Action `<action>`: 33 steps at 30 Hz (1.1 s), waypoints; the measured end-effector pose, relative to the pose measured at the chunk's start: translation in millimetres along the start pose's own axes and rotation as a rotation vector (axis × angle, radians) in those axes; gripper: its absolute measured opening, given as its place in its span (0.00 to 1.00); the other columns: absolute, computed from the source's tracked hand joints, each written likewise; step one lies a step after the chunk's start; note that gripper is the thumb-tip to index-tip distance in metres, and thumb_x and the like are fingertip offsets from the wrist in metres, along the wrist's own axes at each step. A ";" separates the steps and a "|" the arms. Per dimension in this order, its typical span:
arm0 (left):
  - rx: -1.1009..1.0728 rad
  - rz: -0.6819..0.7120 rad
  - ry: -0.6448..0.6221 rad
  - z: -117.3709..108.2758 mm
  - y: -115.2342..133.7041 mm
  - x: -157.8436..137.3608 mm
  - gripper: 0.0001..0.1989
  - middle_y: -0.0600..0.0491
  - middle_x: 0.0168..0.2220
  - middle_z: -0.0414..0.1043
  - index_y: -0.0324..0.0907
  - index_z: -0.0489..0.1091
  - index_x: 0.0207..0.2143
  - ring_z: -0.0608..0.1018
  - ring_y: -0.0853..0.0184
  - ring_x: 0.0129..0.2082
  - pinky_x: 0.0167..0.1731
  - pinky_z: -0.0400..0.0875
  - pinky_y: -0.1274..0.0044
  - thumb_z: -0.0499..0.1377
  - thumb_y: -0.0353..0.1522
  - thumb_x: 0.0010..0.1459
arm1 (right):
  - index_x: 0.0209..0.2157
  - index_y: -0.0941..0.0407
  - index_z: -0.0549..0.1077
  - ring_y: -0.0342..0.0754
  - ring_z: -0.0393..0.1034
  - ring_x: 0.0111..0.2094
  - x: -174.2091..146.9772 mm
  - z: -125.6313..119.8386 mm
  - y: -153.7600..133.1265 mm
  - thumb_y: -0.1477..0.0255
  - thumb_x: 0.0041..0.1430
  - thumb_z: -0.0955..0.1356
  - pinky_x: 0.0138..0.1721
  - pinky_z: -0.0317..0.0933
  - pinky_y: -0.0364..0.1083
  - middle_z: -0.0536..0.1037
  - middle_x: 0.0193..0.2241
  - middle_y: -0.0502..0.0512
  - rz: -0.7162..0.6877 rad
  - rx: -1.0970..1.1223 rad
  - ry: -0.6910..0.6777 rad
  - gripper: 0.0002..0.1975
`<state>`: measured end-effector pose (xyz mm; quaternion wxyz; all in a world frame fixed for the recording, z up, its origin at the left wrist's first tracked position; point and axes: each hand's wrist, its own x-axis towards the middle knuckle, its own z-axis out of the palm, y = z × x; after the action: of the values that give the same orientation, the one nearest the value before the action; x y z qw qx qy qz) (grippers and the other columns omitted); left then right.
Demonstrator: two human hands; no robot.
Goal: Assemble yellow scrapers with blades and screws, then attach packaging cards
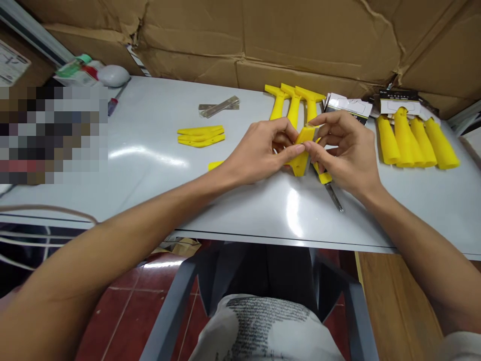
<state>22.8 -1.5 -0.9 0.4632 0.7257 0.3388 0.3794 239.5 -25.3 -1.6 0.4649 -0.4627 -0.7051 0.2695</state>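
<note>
Both my hands meet over the middle of the white table [150, 165]. My left hand [259, 153] and my right hand [347, 150] pinch a yellow plastic scraper [301, 150] between their fingertips, its handle pointing down toward me. Under my right hand lies a screwdriver [330, 188] with a yellow grip and a metal shaft. Three more yellow scrapers [293, 103] lie just beyond my hands. A small yellow piece [215, 165] peeks out beside my left wrist.
Yellow flat covers [201, 136] are stacked left of centre, with metal blades [219, 106] behind them. Packaged yellow scrapers [415, 138] and printed cards [349, 106] lie at the right. Cardboard [300, 40] lines the back. A blurred patch covers the left.
</note>
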 end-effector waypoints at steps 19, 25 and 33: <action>-0.053 -0.008 0.074 -10.8 1.7 8.5 0.26 0.55 0.31 0.82 0.46 0.65 0.35 0.85 0.65 0.28 0.29 0.83 0.73 0.75 0.52 0.61 | 0.35 0.51 0.84 0.51 0.83 0.27 9.2 -10.2 1.2 0.50 0.55 0.84 0.34 0.85 0.54 0.84 0.27 0.51 0.050 0.232 -0.097 0.21; 0.004 0.053 0.077 -9.2 -2.6 7.7 0.29 0.55 0.33 0.80 0.47 0.66 0.37 0.86 0.64 0.34 0.31 0.83 0.73 0.74 0.57 0.61 | 0.35 0.51 0.81 0.49 0.78 0.24 6.9 -14.4 0.0 0.49 0.61 0.80 0.27 0.76 0.51 0.82 0.27 0.51 -0.011 0.035 -0.062 0.20; 0.403 0.309 0.211 -19.9 -18.5 13.0 0.21 0.53 0.36 0.80 0.49 0.68 0.37 0.82 0.64 0.36 0.43 0.80 0.67 0.67 0.53 0.67 | 0.57 0.53 0.81 0.58 0.79 0.31 10.5 -35.0 6.3 0.57 0.61 0.79 0.49 0.76 0.62 0.81 0.25 0.51 0.015 -0.668 -0.254 0.25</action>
<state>9.2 24.0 -9.4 0.2082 0.8028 0.3391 0.4440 272.2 -15.0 12.3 0.1947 -0.5571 -0.8030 0.0832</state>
